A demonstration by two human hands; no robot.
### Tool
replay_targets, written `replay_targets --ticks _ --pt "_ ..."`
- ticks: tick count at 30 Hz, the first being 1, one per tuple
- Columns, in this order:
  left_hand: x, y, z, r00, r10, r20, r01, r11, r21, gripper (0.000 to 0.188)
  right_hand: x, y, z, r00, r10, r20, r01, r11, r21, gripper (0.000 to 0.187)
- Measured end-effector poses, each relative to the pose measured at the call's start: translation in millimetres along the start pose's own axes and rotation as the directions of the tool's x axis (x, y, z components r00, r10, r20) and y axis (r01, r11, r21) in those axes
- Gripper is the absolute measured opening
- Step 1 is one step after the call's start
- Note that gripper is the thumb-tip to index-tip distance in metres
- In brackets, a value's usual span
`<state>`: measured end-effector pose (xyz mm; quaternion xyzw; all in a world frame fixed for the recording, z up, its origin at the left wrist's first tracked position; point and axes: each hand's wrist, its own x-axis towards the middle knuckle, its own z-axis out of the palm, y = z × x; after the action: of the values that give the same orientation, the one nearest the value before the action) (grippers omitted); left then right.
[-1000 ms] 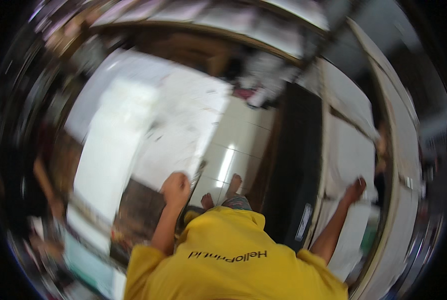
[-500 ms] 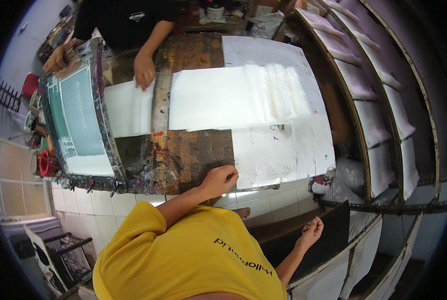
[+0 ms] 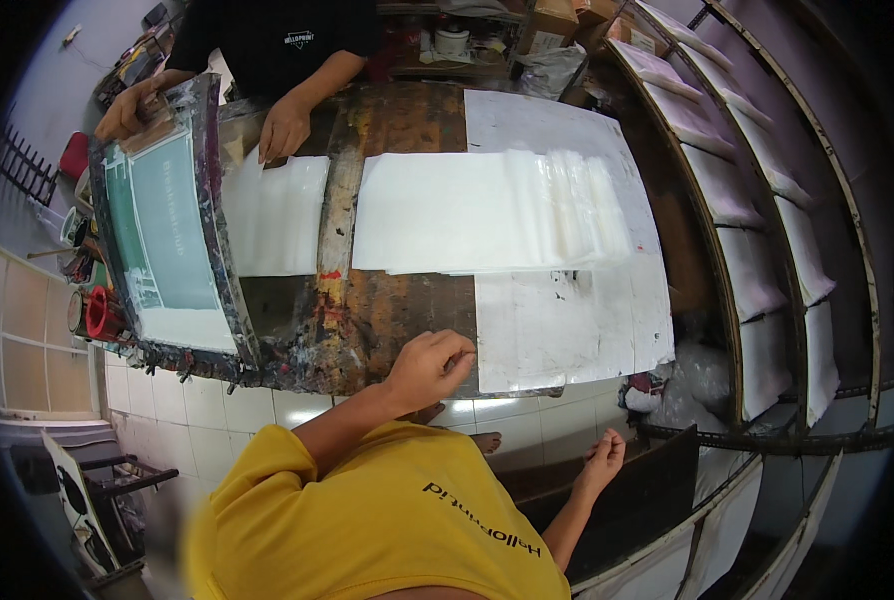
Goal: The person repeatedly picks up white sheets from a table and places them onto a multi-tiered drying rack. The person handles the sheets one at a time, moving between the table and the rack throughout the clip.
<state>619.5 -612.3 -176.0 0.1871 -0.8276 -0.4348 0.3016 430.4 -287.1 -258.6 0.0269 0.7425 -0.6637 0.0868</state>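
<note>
Left hand [image 3: 429,368]: over the near edge of the worktable [image 3: 397,312], curled into a loose fist, no held item visible. Right hand [image 3: 599,462]: off the table, beside a dark panel [image 3: 657,490], fingers half bent; grip cannot be told. Bare tabletop separates the left hand from the large white stack [image 3: 467,212] beyond it. Farther, left of that, lies the smaller stack [image 3: 277,222]; since half a second ago, the co-worker's hand [image 3: 286,128] there has shifted leftward.
</note>
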Motion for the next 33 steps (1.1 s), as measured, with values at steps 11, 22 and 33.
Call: replay_targets --ticks 11,22,33 --pt "44.6 18.5 -27.5 0.955 0.174 -0.239 -0.087 0.938 0.337 0.019 -17.6 8.3 -8.4 0.998 0.040 -0.049 -0.039 0.999 0.019 0.011" --pt "46.7 -98.7 -47.5 0.942 -0.139 -0.307 0.324 0.620 0.715 0.043 -28.9 16.2 -12.9 0.998 0.054 -0.022 -0.055 0.998 -0.033 0.012" --pt "29.8 -133.5 -15.9 0.967 -0.231 -0.105 0.253 0.846 0.470 0.017 -27.5 7.5 12.7 0.992 0.108 0.070 -0.099 0.987 -0.128 0.015"
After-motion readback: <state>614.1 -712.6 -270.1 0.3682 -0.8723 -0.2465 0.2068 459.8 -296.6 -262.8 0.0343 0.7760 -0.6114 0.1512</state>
